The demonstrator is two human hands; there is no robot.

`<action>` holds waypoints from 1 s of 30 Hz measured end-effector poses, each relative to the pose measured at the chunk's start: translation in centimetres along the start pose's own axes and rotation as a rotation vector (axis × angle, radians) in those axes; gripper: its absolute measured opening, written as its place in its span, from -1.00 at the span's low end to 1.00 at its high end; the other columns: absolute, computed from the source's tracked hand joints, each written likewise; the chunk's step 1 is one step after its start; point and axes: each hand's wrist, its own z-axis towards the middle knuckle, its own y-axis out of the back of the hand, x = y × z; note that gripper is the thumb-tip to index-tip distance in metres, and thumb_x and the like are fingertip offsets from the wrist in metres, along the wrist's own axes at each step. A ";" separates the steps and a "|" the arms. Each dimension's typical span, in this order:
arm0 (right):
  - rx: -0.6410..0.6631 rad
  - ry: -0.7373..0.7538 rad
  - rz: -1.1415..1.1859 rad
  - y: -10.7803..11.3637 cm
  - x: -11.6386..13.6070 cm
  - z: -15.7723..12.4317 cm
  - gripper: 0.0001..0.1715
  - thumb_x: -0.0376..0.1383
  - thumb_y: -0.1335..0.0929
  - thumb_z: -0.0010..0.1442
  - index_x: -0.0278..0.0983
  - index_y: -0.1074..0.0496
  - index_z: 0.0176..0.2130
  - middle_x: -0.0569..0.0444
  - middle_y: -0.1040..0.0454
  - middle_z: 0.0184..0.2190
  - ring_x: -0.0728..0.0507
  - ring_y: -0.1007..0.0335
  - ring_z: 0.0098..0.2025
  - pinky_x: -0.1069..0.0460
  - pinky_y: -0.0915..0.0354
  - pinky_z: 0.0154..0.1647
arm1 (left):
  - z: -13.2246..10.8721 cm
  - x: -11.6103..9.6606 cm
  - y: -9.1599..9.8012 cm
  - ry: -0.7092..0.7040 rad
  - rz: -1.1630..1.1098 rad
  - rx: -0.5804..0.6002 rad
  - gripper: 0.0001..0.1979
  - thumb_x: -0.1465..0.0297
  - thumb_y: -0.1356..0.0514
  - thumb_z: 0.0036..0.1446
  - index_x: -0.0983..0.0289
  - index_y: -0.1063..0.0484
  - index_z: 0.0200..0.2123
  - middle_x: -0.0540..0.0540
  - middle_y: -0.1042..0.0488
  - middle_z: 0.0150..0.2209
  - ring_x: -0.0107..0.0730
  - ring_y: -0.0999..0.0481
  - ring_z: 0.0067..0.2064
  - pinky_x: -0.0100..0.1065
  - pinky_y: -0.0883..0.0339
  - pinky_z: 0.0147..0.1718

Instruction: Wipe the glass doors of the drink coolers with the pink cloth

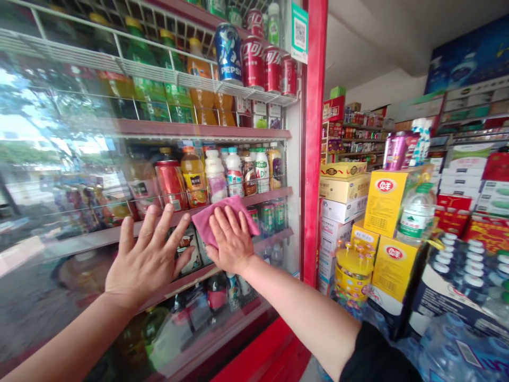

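Note:
My right hand (230, 241) lies flat, fingers together, pressing a pink cloth (237, 211) against the glass door (59, 175) of a red drinks fridge. My left hand (149, 260) rests flat on the same glass just to the left, fingers spread, holding nothing. Behind the glass stand rows of bottles (217, 175) and cans (252, 61) on wire shelves. The glass reflects a street scene across its left half.
The fridge's red frame (312, 148) stands upright right of my hands. Beyond it are stacked yellow and white cartons (384, 204), a water bottle (415, 212), packs of bottled water (457, 276) and store shelves (358, 132) at the back.

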 end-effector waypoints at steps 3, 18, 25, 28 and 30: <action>0.001 0.154 -0.025 0.0 0.0 0.1 -0.06 0.11 -0.26 0.51 -0.27 -0.08 0.63 -0.10 -0.14 0.64 -0.37 0.19 0.72 -0.40 0.23 0.72 | 0.0 0.0 0.0 0.004 0.026 0.035 -0.09 0.16 -0.23 0.43 0.00 0.18 0.66 0.18 0.26 0.69 0.28 0.15 0.68 0.47 0.29 0.59; -0.090 -0.301 -0.117 1.7 -16.8 -6.3 0.05 0.12 -0.23 0.46 -0.48 -0.03 0.61 -0.39 -0.06 0.63 -0.48 0.16 0.71 -0.50 0.06 0.66 | -0.1 -0.2 -0.7 0.000 0.020 -0.026 -0.14 0.13 -0.21 0.45 0.00 0.12 0.65 0.16 0.23 0.69 0.26 0.16 0.69 0.44 0.33 0.59; -0.265 -0.723 -0.157 1.3 -15.5 -0.4 -0.01 -0.04 -0.14 0.52 -0.52 0.20 0.64 -0.48 0.07 0.66 -0.47 0.20 0.71 -0.53 0.00 0.62 | -0.1 -0.2 -0.7 -0.020 0.017 -0.032 -0.07 0.10 -0.27 0.42 0.09 0.12 0.66 0.29 0.14 0.67 0.26 0.17 0.69 0.40 0.36 0.61; -0.222 -0.606 -0.109 1.6 -10.2 3.7 -0.01 -0.07 -0.17 0.52 -0.45 0.25 0.66 -0.35 0.14 0.69 -0.44 0.31 0.73 -0.52 0.09 0.66 | -0.2 0.0 -0.9 -0.016 -0.031 -0.032 -0.04 0.01 -0.27 0.39 0.05 0.13 0.66 0.26 0.16 0.68 0.26 0.17 0.69 0.38 0.40 0.61; -0.183 -0.484 -0.081 1.9 -5.9 5.9 0.00 -0.06 -0.17 0.52 -0.45 0.27 0.67 -0.31 0.17 0.70 -0.43 0.39 0.74 -0.51 0.17 0.68 | -0.2 0.1 -1.1 -0.006 -0.048 -0.034 -0.05 0.02 -0.25 0.41 0.05 0.15 0.66 0.26 0.14 0.67 0.23 0.17 0.69 0.36 0.40 0.62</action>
